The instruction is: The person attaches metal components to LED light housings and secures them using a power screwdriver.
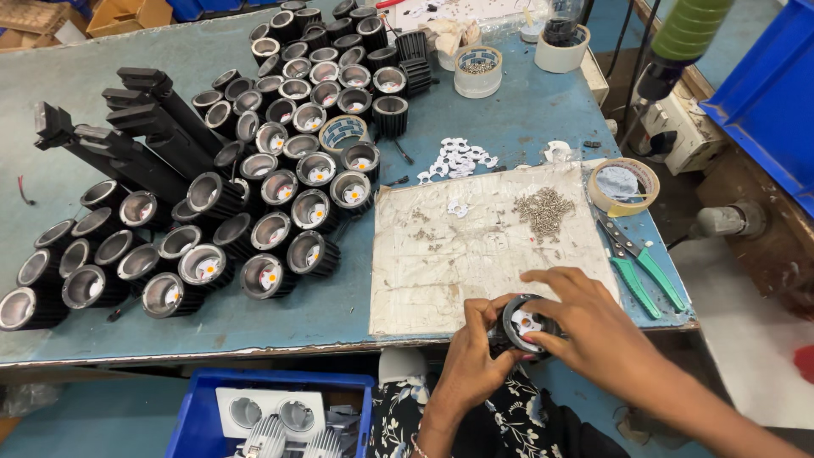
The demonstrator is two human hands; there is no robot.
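Both hands work on one black round lamp housing, held just past the near edge of the surface, over the person's lap. The left hand grips its side with closed fingers; the right hand pinches its front rim. It looks like a part is being seated inside; the next move needs a steady housing. The worn paper sheet offers room, while screws and green pliers crowd the right.

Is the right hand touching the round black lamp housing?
Touching. The head view shows the right hand with fingertips on the rim of the round black lamp housing.
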